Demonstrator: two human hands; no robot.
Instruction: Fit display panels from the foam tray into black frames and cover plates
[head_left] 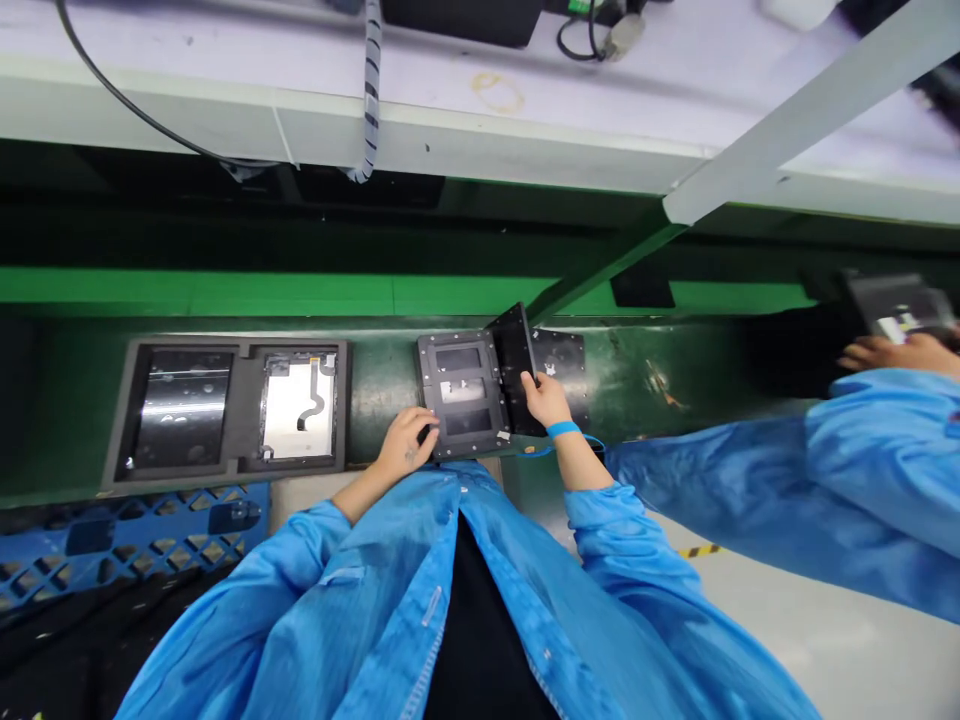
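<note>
In front of me lies a black fixture (459, 447) with three rectangular windows in its frame. Its hinged black lid (513, 345) stands raised on the right side. My right hand (547, 400), with a blue wrist strap, grips the lid's edge between thumb and fingers. At the fixture's lower left edge is my left hand (409, 440), its fingers loosely bent and a gap showing by the thumb; nothing shows in it. Left of that hand, a dark foam tray (241, 440) holds a glossy black panel (184, 400) and a silver-backed screen panel (289, 410) with a dark ribbon cable.
Behind the fixture a slanted post (611, 265) runs up past a white shelf (465, 145). A blue plastic crate (161, 525) stands at lower left. A black plate (561, 358) lies right of the lid. Farther right, a co-worker's hand (900, 355) holds a dark device.
</note>
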